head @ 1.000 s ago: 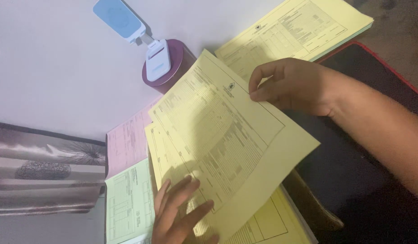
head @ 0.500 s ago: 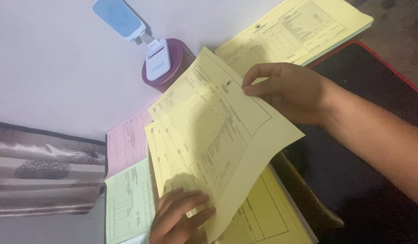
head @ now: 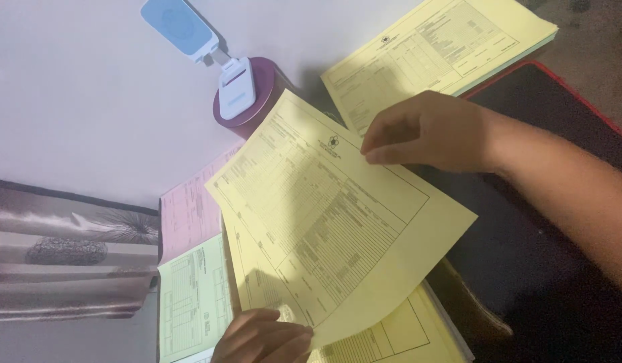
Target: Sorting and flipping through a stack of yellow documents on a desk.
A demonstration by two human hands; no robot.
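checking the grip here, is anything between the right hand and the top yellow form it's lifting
Nothing visible. The right hand pinches the top yellow form directly at its upper edge, and the left hand rests on the sheets at the lower edge.

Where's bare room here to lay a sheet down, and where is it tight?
Free: the white surface left of the small lamp, above the patterned cloth; also the black mat below the right hand. Crowded: the middle, where the yellow sheet, pink form, green form and left hand overlap.
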